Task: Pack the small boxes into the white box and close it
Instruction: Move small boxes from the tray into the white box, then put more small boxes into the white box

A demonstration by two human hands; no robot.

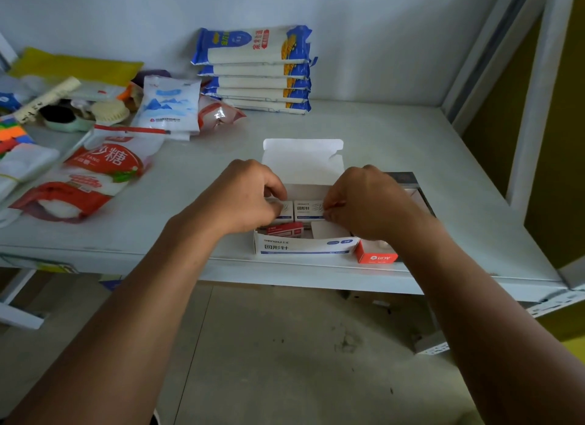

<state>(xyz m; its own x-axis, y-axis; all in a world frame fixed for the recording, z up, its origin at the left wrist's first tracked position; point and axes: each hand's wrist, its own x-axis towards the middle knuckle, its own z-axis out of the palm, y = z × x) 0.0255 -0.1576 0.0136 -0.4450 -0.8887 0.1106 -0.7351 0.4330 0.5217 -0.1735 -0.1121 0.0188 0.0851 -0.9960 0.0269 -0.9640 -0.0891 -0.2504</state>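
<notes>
The white box (304, 248) sits at the shelf's front edge with its lid (302, 161) standing open at the back. Inside it lie small white boxes (308, 210) in a row and a small red box (285, 229) in front of them. My left hand (250, 196) reaches into the box's left side, fingers curled on a small white box. My right hand (364, 203) reaches in from the right, fingertips pinching the edge of another small white box. A red box (375, 255) stands outside, against the white box's right end, partly under my right wrist.
The grey shelf (411, 146) carries a stack of blue and white noodle packs (256, 69) at the back, and sugar bags (91, 177), a salt bag (169, 106) and assorted items at the left. A dark tray (411, 184) lies behind my right hand. A shelf post (535, 92) rises on the right.
</notes>
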